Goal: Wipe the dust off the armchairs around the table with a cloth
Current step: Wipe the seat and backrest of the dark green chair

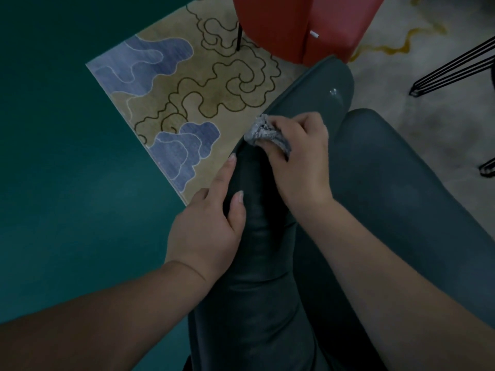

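A dark teal leather armchair (388,183) fills the lower right, with its padded arm running from the bottom centre up to the top right. My right hand (300,159) grips a bunched grey cloth (263,131) and presses it on the arm's upper left edge. My left hand (211,223) lies lower on the same arm, fingers extended along its left side and thumb on top.
A red armchair (302,25) on thin black legs stands just beyond the teal one. A beige rug (214,84) with blue cloud shapes lies on the teal floor (67,156). Black wire legs (455,68) of other furniture show at the right edge.
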Available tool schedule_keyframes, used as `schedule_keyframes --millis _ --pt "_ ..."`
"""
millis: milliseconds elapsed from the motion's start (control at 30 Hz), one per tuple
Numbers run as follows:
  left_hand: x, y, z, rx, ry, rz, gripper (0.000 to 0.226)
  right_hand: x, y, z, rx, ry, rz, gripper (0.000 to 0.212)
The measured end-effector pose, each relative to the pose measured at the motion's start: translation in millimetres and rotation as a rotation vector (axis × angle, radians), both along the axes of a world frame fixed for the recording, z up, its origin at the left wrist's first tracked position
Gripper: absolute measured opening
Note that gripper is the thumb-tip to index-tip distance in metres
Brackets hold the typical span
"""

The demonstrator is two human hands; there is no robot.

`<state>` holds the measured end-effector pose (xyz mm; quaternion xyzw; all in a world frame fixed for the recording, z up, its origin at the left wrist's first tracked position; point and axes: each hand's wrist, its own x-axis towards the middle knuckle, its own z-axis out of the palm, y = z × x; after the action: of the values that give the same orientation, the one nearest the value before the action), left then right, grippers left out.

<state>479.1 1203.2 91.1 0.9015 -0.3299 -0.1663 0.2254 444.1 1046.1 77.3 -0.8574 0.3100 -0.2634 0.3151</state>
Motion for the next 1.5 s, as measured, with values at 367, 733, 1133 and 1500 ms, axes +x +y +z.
schedule_keyframes --millis 367,733,1133,1500 --pt "4 0 -3 0.035 -0.026 -0.068 0.055 -10 6 -8 0.195 -0.121 -0.175 0.035" --pt "53 -96 -7 0.139 -0.091 -0.227 0.055 -9 -8 -15 0.644 -0.349 -0.596 0.033" --pt "70 -162 -17 0.074 -0.276 -0.326 0.053 -20 -69 -43 0.866 -0.524 -0.773 0.02" --pt "65 -164 -13 0.112 -0.29 -0.301 0.056 5 -84 -45 0.461 -0.319 -0.441 0.035"
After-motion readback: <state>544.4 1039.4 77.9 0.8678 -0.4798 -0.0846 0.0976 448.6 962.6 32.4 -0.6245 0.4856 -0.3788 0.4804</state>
